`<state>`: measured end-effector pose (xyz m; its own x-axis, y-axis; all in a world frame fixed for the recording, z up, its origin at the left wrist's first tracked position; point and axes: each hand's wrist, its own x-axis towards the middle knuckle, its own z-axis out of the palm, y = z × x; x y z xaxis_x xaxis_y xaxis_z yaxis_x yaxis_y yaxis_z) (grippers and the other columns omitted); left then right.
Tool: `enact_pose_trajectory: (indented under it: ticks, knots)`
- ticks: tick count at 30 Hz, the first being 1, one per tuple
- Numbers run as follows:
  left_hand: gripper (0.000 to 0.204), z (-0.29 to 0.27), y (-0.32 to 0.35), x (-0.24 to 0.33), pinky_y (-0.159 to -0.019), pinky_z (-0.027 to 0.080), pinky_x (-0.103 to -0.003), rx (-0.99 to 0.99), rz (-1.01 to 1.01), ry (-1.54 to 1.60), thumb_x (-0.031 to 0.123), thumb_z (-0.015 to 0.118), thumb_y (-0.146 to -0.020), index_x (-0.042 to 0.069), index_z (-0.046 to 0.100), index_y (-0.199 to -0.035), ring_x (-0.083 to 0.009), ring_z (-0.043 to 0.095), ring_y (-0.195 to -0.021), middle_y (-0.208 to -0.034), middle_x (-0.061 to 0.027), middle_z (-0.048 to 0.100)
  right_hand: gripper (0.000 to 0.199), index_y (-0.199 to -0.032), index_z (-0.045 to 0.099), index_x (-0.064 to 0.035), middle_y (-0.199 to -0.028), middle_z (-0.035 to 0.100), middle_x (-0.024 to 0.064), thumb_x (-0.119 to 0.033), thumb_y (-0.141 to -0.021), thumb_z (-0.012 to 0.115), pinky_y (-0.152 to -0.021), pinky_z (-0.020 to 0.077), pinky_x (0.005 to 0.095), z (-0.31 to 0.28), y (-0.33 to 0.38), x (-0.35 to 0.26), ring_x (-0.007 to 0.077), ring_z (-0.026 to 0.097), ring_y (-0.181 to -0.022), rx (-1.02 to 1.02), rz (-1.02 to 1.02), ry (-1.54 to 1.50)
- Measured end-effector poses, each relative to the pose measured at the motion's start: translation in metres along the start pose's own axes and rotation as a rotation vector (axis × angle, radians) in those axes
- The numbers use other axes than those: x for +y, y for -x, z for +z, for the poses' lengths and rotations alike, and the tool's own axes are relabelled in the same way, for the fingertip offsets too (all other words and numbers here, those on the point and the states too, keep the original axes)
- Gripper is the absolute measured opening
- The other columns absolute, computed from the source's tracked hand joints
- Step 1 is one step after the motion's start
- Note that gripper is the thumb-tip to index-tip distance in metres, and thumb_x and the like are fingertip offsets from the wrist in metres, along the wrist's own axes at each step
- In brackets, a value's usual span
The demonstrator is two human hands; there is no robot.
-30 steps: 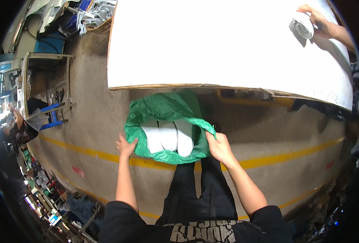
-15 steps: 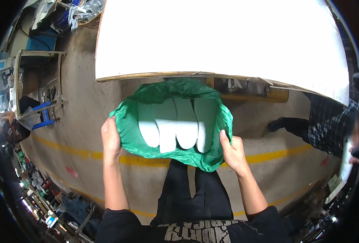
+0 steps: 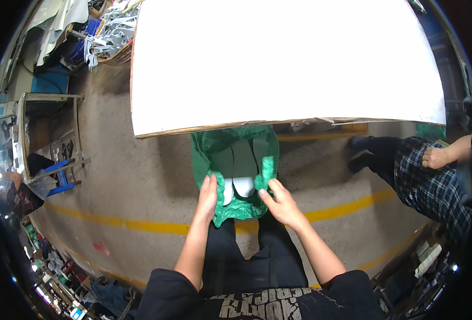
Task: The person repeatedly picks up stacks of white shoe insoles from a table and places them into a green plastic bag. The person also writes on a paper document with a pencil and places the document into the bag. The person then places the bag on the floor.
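Table [image 3: 289,64], green bag [image 3: 204,154], white pieces [image 3: 240,154], two hands: bag mouth held from both sides

Floor [image 3: 121,176]: grey, crossed left to right by a yellow line [image 3: 124,220]. Widest room for sideways movement lies left of the bag, as far as a metal stand [image 3: 77,114]. On the right, the room ends at a co-worker's feet.

Table: white top, wooden near edge. In this view the edge cuts across the far rim of the bag; forward room at table height looks tight.

Co-worker [image 3: 406,176]: at right, checked clothing, one hand [image 3: 436,158] loosely curled against it, apart from the bag.

Green bag: between the table edge and the wearer's dark trousers [image 3: 276,256], probably kept close to the body for control. Its base is hidden, so whether it rests on anything cannot be told. Near rim slack and crumpled.

White pieces: long, round-ended, side by side inside the bag, near ends brightly lit, far parts in shade. The shared direction probably lets them pack closely; exact count unclear.

Right hand [image 3: 279,204]: grip closed on the bag's right rim, thumb uppermost, a fold of green standing up beyond it. Likely a hold to manage the limp mouth.

Left hand [image 3: 207,196]: fingers fairly straight against the left rim, apparently steadying it; whether the grip is closed cannot be told.
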<state>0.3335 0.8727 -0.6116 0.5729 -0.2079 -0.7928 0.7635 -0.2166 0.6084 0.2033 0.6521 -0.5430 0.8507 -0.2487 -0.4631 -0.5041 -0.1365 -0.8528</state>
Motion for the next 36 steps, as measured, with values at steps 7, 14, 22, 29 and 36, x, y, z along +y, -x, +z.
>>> enact_pose_trajectory:
  ticks: [7, 14, 22, 29, 36]
  knots:
    - [0.066, -0.152, 0.087, -0.061, -0.114, 0.041, -0.042, 0.243, 0.270, 0.177, 0.013, 0.056, -0.103, 0.019, 0.029, -0.163, -0.0297, 0.047, -0.139, -0.156, -0.0197, 0.044, 0.060, -0.151, 0.042, 0.0016, -0.144, 0.049, 0.0306, -0.033, -0.104, 0.057, -0.116, 0.0383, 0.0494, 0.072, 0.082, 0.033, 0.0475, 0.047, -0.135, 0.266, 0.166, 0.259]
    - [0.054, -0.453, 0.238, -0.141, -0.100, 0.052, -0.043, 0.356, -0.786, -0.263, 0.035, 0.042, -0.109, 0.005, 0.043, -0.154, -0.0310, 0.065, -0.120, -0.140, -0.0188, 0.063, 0.101, -0.164, 0.016, 0.0014, -0.166, 0.024, 0.0324, -0.071, -0.099, 0.038, -0.126, 0.0238, 0.0503, 0.171, 0.158, 0.004, 0.0476, 0.025, -0.154, -0.220, 0.876, 0.324]
    - [0.051, -0.536, 0.287, -0.110, -0.101, 0.050, -0.041, 0.535, -0.685, 0.118, 0.032, 0.041, -0.110, 0.007, 0.044, -0.154, -0.0295, 0.065, -0.121, -0.143, -0.0190, 0.061, 0.097, -0.168, 0.018, -0.0210, -0.165, 0.029, 0.0305, -0.071, -0.093, 0.054, -0.121, 0.0320, 0.0473, 0.284, 0.043, -0.043, 0.0442, 0.031, -0.152, -0.692, 0.395, 0.496]
    - [0.048, -0.501, 0.204, -0.017, -0.102, 0.049, -0.040, 0.299, -0.351, 0.098, 0.029, 0.040, -0.111, 0.008, 0.045, -0.153, -0.0286, 0.064, -0.122, -0.141, -0.0182, 0.062, 0.058, -0.135, 0.064, -0.0034, -0.130, 0.068, 0.0227, -0.050, -0.104, 0.048, -0.107, 0.0475, 0.0443, 0.270, -0.018, -0.185, 0.0402, 0.062, -0.126, -0.439, 0.174, 0.606]
    - [0.042, -0.492, 0.115, 0.105, -0.106, 0.046, -0.048, 0.149, -0.189, -0.027, 0.029, 0.044, -0.109, 0.008, 0.052, -0.145, -0.0270, 0.065, -0.121, -0.130, -0.0131, 0.069, 0.041, -0.125, 0.069, -0.0066, -0.118, 0.073, 0.0196, -0.038, -0.105, 0.053, -0.097, 0.0533, 0.0422, 0.180, -0.094, -0.355, 0.0373, 0.068, -0.113, -0.040, 0.012, 0.370]
